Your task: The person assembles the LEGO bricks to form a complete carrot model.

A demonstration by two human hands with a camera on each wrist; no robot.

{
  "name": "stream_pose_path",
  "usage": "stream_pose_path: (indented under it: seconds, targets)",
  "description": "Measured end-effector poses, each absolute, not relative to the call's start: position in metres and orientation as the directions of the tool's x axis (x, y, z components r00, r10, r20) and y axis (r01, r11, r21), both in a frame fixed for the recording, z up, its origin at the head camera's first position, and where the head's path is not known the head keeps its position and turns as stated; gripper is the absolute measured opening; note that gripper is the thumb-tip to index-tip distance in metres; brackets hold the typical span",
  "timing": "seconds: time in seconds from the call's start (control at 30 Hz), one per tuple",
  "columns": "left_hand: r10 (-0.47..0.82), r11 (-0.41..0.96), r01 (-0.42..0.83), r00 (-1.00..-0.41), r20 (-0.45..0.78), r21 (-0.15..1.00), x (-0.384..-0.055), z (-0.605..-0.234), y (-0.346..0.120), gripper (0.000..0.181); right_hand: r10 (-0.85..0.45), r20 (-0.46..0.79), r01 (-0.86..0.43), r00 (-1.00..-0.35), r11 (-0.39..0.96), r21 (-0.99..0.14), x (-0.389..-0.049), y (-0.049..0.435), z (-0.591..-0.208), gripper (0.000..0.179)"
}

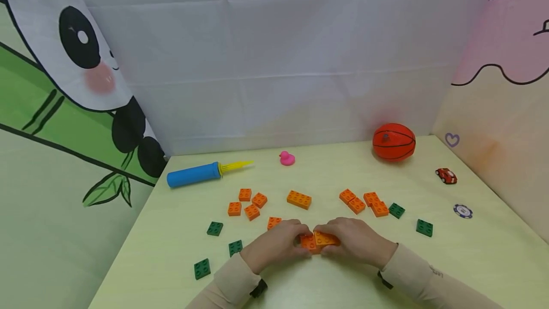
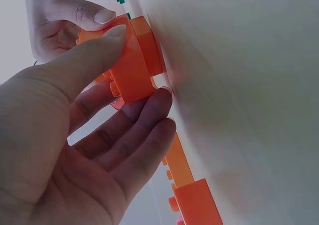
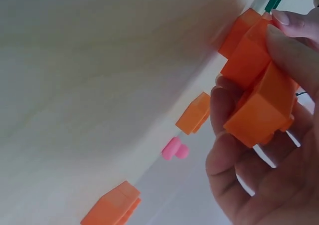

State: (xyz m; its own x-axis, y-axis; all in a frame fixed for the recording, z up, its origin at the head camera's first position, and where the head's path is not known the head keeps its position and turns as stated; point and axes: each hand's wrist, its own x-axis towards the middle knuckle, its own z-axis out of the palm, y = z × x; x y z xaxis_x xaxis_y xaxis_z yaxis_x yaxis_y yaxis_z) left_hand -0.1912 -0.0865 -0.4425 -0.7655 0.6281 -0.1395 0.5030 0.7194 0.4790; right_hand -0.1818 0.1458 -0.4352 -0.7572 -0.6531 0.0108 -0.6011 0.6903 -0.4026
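Both hands meet on a small stack of orange toy building bricks (image 1: 310,246) near the front middle of the table. My left hand (image 1: 280,241) grips the stack from its left side, thumb on the near face (image 2: 133,68) and fingers beyond. From the right, my right hand (image 1: 358,241) holds the lighter orange top brick (image 1: 324,239), its thumb along the side. In the right wrist view that top brick (image 3: 261,108) sits on other orange bricks (image 3: 249,53). Whether its studs are fully pressed in cannot be seen. One loose orange brick (image 1: 273,222) lies partly hidden behind my left hand.
Loose orange bricks (image 1: 234,209), a long orange brick (image 1: 299,200) and orange pairs (image 1: 356,205) lie behind the hands. Green bricks (image 1: 202,268) flank both sides. Farther back are a blue pump (image 1: 194,174), pink duck (image 1: 287,158), ball (image 1: 393,142), toy car (image 1: 446,176) and chip (image 1: 463,211).
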Motion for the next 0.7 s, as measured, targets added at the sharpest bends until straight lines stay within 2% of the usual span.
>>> stream_pose_path:
  seconds: [0.2,0.4,0.57,0.7]
  targets:
    - [0.639,0.715,0.517,-0.756,-0.141,0.471,-0.191,-0.442,-0.085,0.035,-0.659,-0.014,-0.590,-0.752,0.684,-0.428,-0.181,0.156,-0.437,0.050]
    - [0.643,0.720,0.524,-0.750,-0.154,0.455,-0.190,-0.440,-0.085,0.034,-0.605,-0.084,-0.505,-0.792,0.726,-0.467,-0.182,0.173,-0.438,0.054]
    - [0.650,0.725,0.543,-0.743,-0.161,0.424,-0.197,-0.435,-0.086,0.038,-0.602,-0.069,-0.510,-0.795,0.726,-0.461,-0.183,0.179,-0.440,0.052]
    - [0.632,0.741,0.543,-0.763,-0.137,0.395,-0.210,-0.430,-0.087,0.041,-0.592,-0.057,-0.512,-0.804,0.738,-0.439,-0.186,0.181,-0.440,0.052]
